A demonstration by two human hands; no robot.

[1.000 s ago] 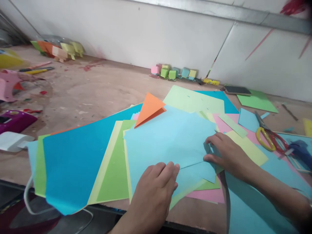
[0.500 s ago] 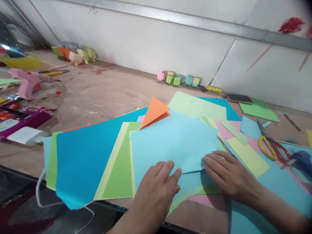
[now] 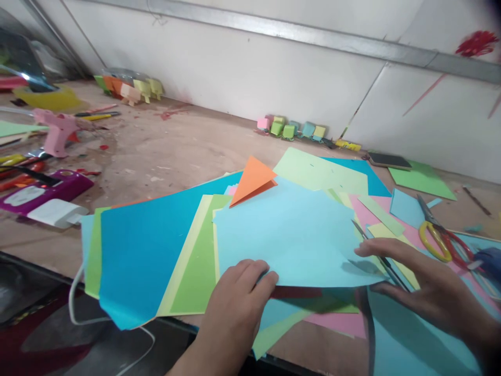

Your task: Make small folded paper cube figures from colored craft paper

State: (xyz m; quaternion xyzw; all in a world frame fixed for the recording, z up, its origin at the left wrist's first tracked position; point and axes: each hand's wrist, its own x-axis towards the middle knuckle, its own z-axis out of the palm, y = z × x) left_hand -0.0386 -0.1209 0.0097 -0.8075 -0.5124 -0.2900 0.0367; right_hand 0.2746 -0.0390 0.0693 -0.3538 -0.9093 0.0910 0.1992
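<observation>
A light blue sheet of paper (image 3: 289,235) lies over other coloured papers in the middle, its front edge raised a little with a shadow below. At that front edge my left hand (image 3: 240,305) is closed on the sheet, fingers bent on top and thumb hidden. My right hand (image 3: 426,279) is open at the sheet's right corner, thumb and forefinger spread on either side of a slim dark metal tool (image 3: 389,269). Of this tool, partly covered by the hand, I cannot tell the exact kind. A folded orange paper (image 3: 254,180) rests on the sheet's back edge.
Scissors (image 3: 436,240) with yellow and red handles lie at the right. Darker blue paper (image 3: 148,245) spreads leftward. A pink glue gun (image 3: 57,133) and a purple device (image 3: 66,190) with a white plug sit far left. Small paper figures (image 3: 289,130) stand by the wall.
My right hand has left the sheet's front edge and moved right, its fingers now spread. The sheet's front right part lies flatter and reaches further right. My left hand's fingers have drawn in.
</observation>
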